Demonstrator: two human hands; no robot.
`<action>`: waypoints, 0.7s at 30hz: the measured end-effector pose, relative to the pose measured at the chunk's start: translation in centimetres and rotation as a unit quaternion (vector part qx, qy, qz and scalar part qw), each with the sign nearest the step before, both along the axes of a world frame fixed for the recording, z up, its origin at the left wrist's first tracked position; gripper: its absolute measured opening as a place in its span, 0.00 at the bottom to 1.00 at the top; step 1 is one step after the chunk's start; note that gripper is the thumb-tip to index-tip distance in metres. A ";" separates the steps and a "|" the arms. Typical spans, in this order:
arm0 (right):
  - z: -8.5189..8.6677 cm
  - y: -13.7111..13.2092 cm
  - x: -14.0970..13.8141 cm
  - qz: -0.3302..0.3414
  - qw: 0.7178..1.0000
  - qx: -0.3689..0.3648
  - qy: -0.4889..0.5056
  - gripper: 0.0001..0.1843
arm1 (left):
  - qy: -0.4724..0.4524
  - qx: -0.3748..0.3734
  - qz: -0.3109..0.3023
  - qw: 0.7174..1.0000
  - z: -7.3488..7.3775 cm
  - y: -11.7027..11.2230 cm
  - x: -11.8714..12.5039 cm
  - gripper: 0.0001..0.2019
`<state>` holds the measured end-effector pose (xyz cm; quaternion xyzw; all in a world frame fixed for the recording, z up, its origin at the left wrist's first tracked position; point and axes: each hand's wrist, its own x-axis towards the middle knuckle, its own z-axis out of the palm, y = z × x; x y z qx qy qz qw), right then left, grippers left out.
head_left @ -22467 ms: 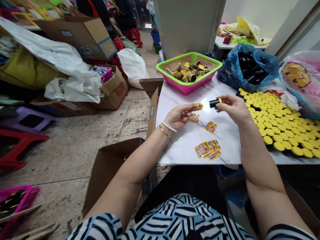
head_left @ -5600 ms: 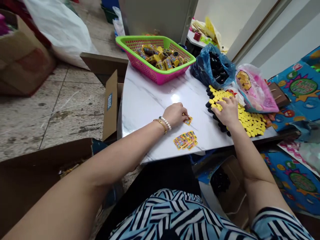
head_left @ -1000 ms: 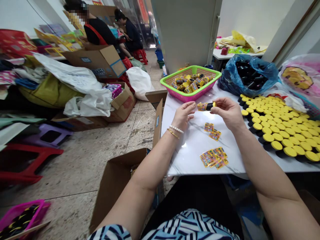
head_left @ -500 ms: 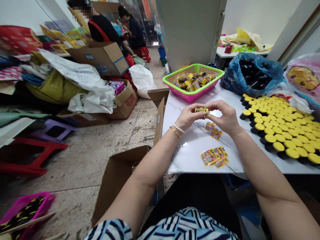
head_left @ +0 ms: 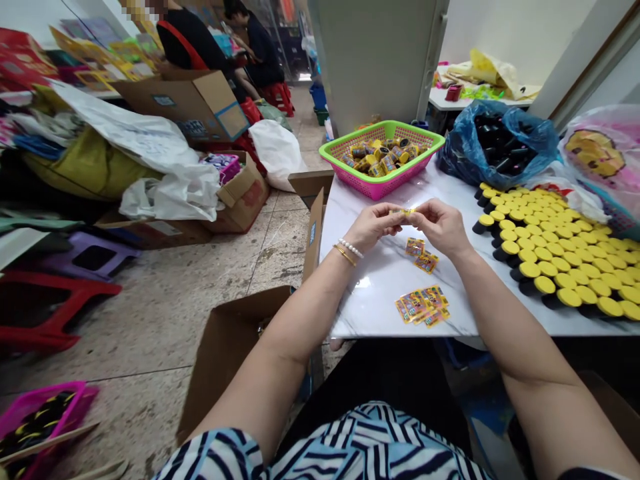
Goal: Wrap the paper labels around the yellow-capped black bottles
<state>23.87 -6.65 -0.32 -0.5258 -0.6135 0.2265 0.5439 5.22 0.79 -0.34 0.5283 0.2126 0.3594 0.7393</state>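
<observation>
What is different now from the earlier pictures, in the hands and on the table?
A second ago only the right hand held the labelled bottle, with the left hand open beside it. Now the left hand has moved in, and both pinch the bottle, hiding most of it. The label pile and basket stayed as they were.

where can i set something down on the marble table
Bare marble shows left of the label pile, in front of the left hand. A narrower strip runs between the pink-and-green basket and the right hand. The right side is crowded with yellow-capped black bottles.
</observation>
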 end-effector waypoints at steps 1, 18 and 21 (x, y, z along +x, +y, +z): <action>0.1 0.0 0.1 0.020 1.000 0.001 0.004 0.20 | -0.004 -0.011 -0.011 1.000 -0.1 0.1 0.0 0.19; 0.0 0.5 0.3 0.058 0.993 0.104 0.009 0.10 | -0.008 -0.125 -0.089 0.988 -1.0 0.5 -0.1 0.16; 0.0 0.5 -0.2 0.078 0.994 0.082 0.004 0.13 | -0.015 -0.174 -0.075 0.982 -0.9 0.4 0.1 0.15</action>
